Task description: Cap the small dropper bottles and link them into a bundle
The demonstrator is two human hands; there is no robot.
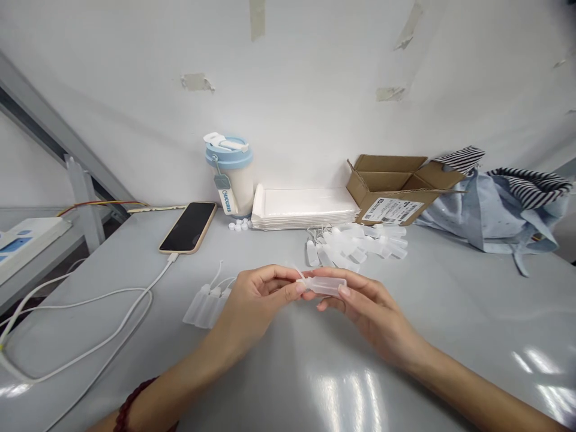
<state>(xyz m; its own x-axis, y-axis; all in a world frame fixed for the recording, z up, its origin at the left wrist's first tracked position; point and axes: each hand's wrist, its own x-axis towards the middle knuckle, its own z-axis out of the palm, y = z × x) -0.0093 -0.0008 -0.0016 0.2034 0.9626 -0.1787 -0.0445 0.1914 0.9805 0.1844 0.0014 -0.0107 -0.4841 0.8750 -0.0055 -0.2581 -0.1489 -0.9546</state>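
Note:
Between both hands, above the grey table, lies a small translucent plastic bottle [327, 286] on its side with a thin tube at its left end. My left hand [265, 294] pinches the neck end between thumb and fingers. The thumb and fingers of my right hand [366, 300] grip the bottle's base end. Several similar bottles with thin tubes [204, 306] lie in a row left of my left hand, partly hidden by it. A loose heap of more small bottles [355, 245] lies beyond my right hand.
At the back stand a blue-lidded cup [236, 180], small white caps [240, 225], stacked white envelopes [306, 207] and an open cardboard box [396, 186]. A phone [189, 228] with a white cable [139, 312] lies left. A blue cloth bag [486, 210] sits right.

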